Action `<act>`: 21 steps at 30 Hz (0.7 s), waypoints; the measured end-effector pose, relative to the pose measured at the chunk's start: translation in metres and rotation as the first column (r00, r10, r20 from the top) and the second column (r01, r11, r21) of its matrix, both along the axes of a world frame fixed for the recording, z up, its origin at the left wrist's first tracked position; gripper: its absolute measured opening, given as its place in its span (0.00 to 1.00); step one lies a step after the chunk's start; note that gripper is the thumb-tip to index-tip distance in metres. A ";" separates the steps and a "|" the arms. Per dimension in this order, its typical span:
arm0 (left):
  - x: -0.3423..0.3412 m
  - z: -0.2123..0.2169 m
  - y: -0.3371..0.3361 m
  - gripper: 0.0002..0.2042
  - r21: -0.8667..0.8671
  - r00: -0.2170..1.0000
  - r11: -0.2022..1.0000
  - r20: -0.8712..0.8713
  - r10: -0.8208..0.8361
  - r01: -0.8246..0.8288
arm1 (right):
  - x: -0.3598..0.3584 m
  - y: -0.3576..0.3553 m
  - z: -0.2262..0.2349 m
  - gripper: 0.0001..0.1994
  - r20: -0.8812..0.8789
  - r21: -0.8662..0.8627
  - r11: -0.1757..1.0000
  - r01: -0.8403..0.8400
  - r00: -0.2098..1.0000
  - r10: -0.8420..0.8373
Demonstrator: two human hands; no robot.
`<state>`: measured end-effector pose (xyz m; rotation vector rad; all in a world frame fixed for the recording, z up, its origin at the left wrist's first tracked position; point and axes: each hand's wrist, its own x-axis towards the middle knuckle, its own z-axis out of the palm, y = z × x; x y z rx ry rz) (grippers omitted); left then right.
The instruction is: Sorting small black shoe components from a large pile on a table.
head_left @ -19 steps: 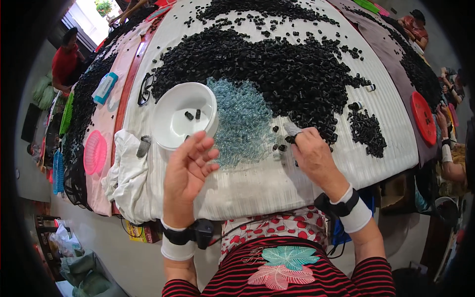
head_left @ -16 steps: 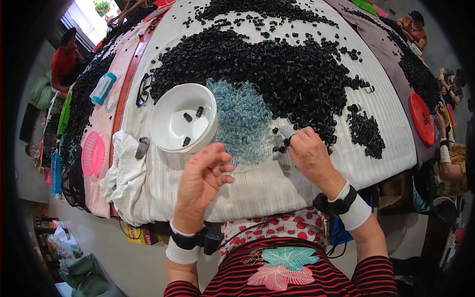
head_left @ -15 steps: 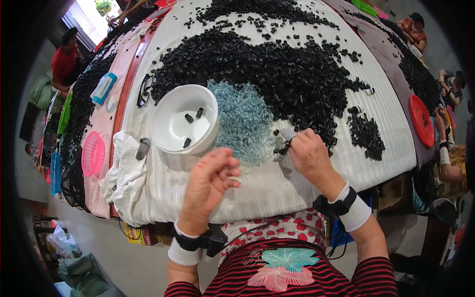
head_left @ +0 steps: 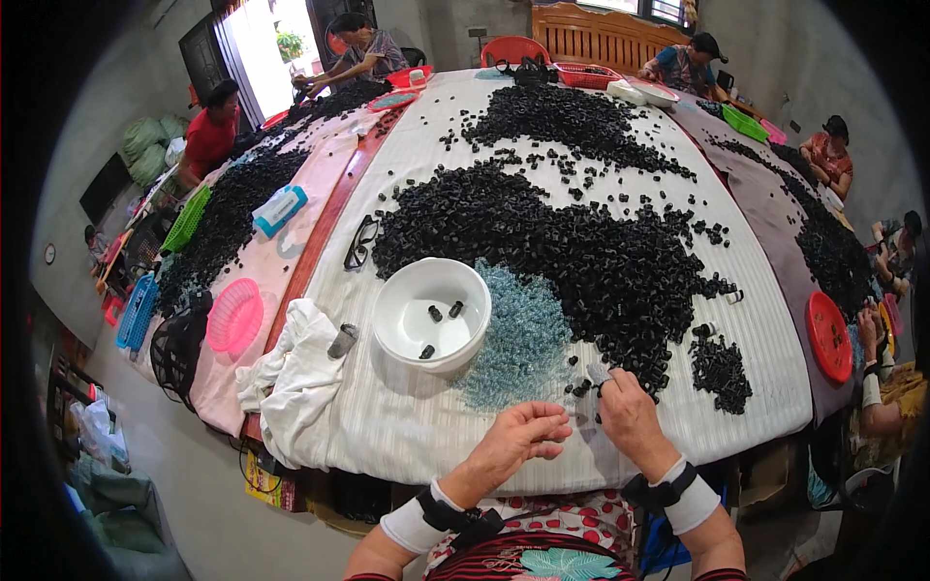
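Observation:
My left hand (head_left: 518, 443) hovers over the white striped cloth near the front of the table, palm turned inward. Its fingers are loosely bent and apart, with nothing visible in them. My right hand (head_left: 632, 416) is at the near edge of a big heap of small black plastic parts (head_left: 542, 232). Its fingertips are pinched together beside a few loose parts; what they hold is too small to tell. A greyish cover (head_left: 599, 373) shows at one fingertip. Left of it lies a pile of small clear bluish pieces (head_left: 523, 329). A white bowl (head_left: 387, 334) holds three black parts.
A white cloth (head_left: 300, 378), glasses (head_left: 361, 242), pink basket (head_left: 234, 318) and blue-white packet (head_left: 279, 211) lie to the left. A smaller black heap (head_left: 719, 373) and red tray (head_left: 828, 336) are at right. Several people sit around the tables.
The view has tilted up, so the far tables and people now show. My left hand has come closer to my right hand; the right stays pinched at the heap's edge.

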<state>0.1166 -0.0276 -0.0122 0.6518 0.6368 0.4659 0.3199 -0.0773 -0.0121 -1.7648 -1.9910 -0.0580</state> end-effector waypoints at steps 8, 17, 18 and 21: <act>0.008 -0.001 0.007 0.11 0.009 1.000 1.000 0.011 -0.011 0.011 | 0.001 0.006 0.003 0.09 0.031 -0.077 0.997 -0.001 1.000 0.003; 0.006 -0.001 0.013 0.11 -0.059 0.999 0.997 0.003 -0.050 0.050 | 0.019 0.014 0.010 0.07 0.031 -0.063 0.993 0.095 0.995 -0.094; 0.004 -0.002 0.013 0.12 -0.059 0.998 0.997 0.023 -0.052 0.054 | 0.014 0.015 0.012 0.07 0.038 -0.108 0.993 0.039 0.999 -0.035; -0.003 -0.015 0.006 0.12 -0.078 0.998 0.996 0.051 -0.049 0.052 | 0.002 0.013 0.015 0.06 0.023 -0.137 0.985 -0.104 0.994 0.108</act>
